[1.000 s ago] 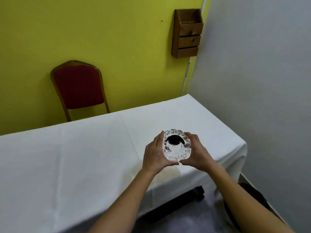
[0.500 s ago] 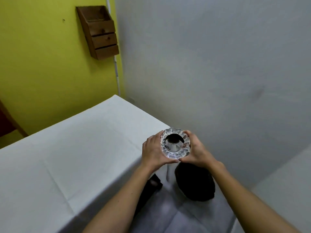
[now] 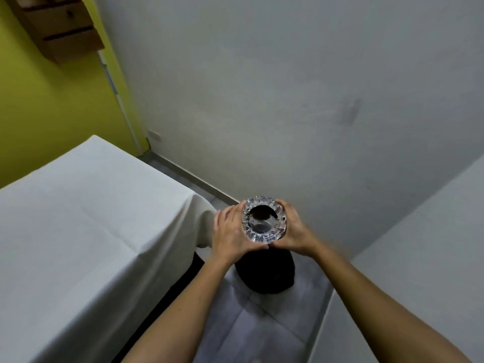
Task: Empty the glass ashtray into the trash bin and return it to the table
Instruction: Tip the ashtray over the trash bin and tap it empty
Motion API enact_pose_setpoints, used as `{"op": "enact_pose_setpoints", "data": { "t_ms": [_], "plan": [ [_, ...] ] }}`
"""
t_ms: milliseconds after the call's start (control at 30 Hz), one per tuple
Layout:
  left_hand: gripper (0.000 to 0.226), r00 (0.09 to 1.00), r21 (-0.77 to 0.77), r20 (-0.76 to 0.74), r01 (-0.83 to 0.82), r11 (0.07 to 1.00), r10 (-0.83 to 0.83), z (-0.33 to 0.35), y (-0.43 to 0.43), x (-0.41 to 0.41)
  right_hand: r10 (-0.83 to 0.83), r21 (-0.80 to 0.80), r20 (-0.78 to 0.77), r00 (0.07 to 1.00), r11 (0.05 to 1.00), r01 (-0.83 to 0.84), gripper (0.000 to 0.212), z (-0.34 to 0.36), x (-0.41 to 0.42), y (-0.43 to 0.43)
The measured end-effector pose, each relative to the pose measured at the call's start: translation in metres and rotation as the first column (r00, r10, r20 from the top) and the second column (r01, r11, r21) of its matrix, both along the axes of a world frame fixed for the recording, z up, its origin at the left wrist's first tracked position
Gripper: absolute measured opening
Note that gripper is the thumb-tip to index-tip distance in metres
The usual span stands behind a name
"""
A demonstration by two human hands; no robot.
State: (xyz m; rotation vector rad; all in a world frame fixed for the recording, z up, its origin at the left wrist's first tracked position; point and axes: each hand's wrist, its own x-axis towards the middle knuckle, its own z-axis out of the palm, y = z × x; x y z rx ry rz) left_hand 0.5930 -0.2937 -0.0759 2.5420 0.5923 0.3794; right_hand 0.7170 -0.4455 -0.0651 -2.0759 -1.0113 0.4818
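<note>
The cut-glass ashtray is held level in the air, with dark ash lying in its bowl. My left hand clasps its left side and my right hand clasps its right side. Directly below the ashtray a black trash bin stands on the grey tiled floor, its top partly hidden by my hands. The table, covered in a white cloth, lies to the left, and the ashtray is past its right end.
A grey wall rises close behind the bin. A pale surface juts in at the right, leaving a narrow strip of floor. A wooden wall rack hangs on the yellow wall at the upper left.
Both hands have carried the ashtray rightward off the table to a spot above the black bin. My view has swung right, and the red chair has left the picture.
</note>
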Motion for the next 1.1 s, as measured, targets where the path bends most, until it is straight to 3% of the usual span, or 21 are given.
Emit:
{"op": "enact_pose_setpoints", "data": {
  "t_ms": [200, 300, 467, 567, 700, 967, 1100],
  "plan": [
    [0.122, 0.997, -0.039, -0.053, 0.057, 0.998, -0.059, -0.02, -0.002, 0.027, -0.01, -0.007, -0.344, 0.939, 1.0, 0.008, 0.102, -0.023, 0.024, -0.015],
    [0.122, 0.994, -0.05, -0.061, 0.089, 0.995, -0.092, -0.029, 0.002, 0.037, -0.047, 0.004, -0.409, 0.911, 0.999, 0.054, 0.102, -0.028, 0.029, -0.015],
    [0.123, 0.984, -0.073, -0.075, 0.157, 0.985, -0.163, -0.045, 0.008, 0.061, -0.205, 0.017, -0.5, 0.842, 0.969, 0.246, 0.058, -0.04, 0.038, -0.013],
    [0.124, 0.98, -0.076, -0.06, 0.183, 0.98, -0.188, -0.057, 0.006, 0.075, -0.337, 0.038, -0.556, 0.76, 0.903, 0.429, 0.039, -0.052, 0.043, -0.013],
    [0.124, 0.971, -0.078, -0.077, 0.221, 0.972, -0.227, -0.072, 0.001, 0.09, -0.42, 0.008, -0.702, 0.575, 0.803, 0.596, 0.038, -0.072, 0.044, -0.015],
    [0.122, 0.958, -0.057, -0.086, 0.269, 0.961, -0.273, -0.137, -0.006, 0.131, -0.463, -0.024, -0.786, 0.41, 0.685, 0.728, 0.025, -0.135, 0.07, -0.002],
    [0.126, 0.932, -0.108, -0.191, 0.292, 0.95, -0.308, -0.198, -0.003, 0.149, -0.517, -0.016, -0.732, 0.443, 0.664, 0.748, 0.026, -0.191, 0.089, 0.003]
  ]
}}
